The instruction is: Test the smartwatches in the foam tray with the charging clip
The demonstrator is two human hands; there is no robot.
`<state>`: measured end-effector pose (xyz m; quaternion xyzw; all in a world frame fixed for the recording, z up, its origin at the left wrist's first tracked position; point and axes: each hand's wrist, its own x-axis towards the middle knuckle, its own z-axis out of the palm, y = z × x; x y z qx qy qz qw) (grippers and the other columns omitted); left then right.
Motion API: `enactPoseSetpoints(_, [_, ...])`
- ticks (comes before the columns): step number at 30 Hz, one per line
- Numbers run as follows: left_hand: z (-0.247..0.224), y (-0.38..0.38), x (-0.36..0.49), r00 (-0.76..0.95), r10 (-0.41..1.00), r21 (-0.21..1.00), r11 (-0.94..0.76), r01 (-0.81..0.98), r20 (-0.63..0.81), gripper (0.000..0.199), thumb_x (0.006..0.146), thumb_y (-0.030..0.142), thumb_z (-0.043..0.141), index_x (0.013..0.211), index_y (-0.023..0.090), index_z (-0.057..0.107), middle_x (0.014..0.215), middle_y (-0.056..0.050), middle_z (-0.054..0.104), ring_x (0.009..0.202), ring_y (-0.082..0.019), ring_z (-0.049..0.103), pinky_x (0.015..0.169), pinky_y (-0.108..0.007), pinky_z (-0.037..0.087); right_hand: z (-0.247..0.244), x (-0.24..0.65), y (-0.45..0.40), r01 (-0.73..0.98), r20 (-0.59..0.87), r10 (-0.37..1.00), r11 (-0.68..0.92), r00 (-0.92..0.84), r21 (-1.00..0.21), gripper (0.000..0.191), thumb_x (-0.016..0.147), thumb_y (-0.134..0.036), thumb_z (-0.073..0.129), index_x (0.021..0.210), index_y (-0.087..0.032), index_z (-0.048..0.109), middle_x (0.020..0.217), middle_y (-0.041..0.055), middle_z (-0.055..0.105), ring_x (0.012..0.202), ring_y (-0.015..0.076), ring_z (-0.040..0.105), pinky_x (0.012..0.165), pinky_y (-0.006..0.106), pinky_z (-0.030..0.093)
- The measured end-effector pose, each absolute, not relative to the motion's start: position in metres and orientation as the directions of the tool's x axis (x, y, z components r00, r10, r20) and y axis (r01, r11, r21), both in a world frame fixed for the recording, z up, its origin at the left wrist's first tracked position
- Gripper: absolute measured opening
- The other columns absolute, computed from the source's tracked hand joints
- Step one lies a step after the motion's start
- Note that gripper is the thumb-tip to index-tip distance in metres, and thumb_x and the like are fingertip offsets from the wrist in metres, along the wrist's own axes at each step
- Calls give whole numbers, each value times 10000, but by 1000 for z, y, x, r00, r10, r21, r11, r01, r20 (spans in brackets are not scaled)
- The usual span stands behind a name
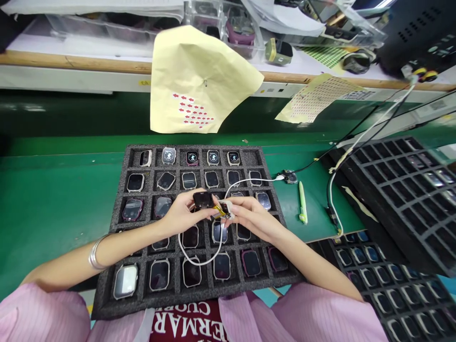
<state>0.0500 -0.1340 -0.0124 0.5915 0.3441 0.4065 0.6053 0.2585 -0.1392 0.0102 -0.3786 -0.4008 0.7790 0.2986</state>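
Above the middle of a black foam tray (93, 301), my left hand (181, 209) grips a small black watch screen (203, 200). My right hand (249, 214) pinches a pale watch case (226, 209) close beside it, its inner parts exposed. A yellow strip (218, 212) runs between the two pieces. Around my fingers a white cable (200, 264) loops over the tray; whether it plugs into the case is hidden. Square watches without straps fill most tray compartments, and several in the back row, such as one watch (213, 157), have lit screens.
A green pen (302, 203) and a small cable puck (289, 176) lie right of the tray. More foam trays (402, 190) of watches are stacked at the right, with hanging cables (333, 190) nearby. Yellow sticker sheets (199, 85) hang from the shelf edge (89, 63).
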Motion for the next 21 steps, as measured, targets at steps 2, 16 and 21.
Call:
enactPoseSetpoints(2, [-10, -135, 48, 454, 871, 980, -197, -32, 189, 159, 800, 292, 689, 905, 176, 660, 899, -63, 674, 830, -185, 639, 795, -341, 528, 10, 257, -140, -158, -359, 737, -528, -572, -834, 297, 818, -344, 726, 1018, -125, 719, 850, 75, 694, 721, 152, 660, 694, 288, 563])
enactPoseSetpoints(16, [-15, -132, 44, 448, 850, 933, -350, 87, 278, 573, 530, 450, 862, 937, 165, 576, 904, -49, 518, 819, -195, 506, 671, -290, 421, 8, 251, -149, -154, -216, 699, -425, -682, -892, 477, 617, -268, 875, 1061, -188, 717, 1000, 56, 606, 841, 162, 631, 783, 311, 531])
enactPoseSetpoints(21, [-19, -136, 44, 470, 872, 982, -180, 50, 136, 685, 474, 468, 879, 994, 179, 541, 900, -29, 521, 749, -163, 487, 594, -241, 382, 10, 247, -154, -209, -165, 707, -410, -688, -888, 492, 635, -279, 871, 1091, -190, 710, 1013, 60, 588, 831, 155, 628, 777, 299, 532])
